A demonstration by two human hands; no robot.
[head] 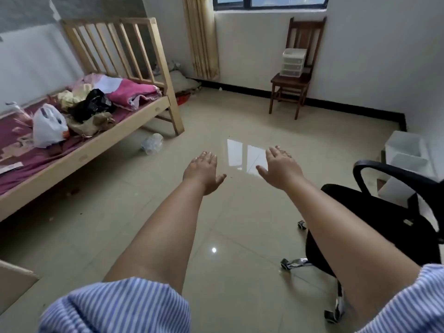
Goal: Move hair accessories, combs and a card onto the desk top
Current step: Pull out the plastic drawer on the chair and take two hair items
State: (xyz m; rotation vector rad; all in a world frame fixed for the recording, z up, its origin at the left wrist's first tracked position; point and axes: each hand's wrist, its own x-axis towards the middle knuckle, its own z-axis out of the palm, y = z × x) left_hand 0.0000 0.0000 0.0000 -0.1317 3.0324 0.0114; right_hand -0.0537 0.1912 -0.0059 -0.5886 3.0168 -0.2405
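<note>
Both my arms reach straight out over the tiled floor, palms down. My left hand (204, 171) is flat with fingers spread and holds nothing. My right hand (280, 168) is also flat and empty, a little to the right of it. No hair accessories, combs or card can be made out in this view. A small clear drawer unit (293, 62) stands on the seat of a dark wooden chair (292, 84) against the far wall. What looks like a desk corner (14, 280) shows at the lower left edge.
A wooden bed (101, 150) with bags, clothes and a pink blanket fills the left. A black office chair (379, 219) stands close on my right. White plastic bins (406, 150) sit by the right wall. A clear plastic bottle (152, 143) lies on the floor.
</note>
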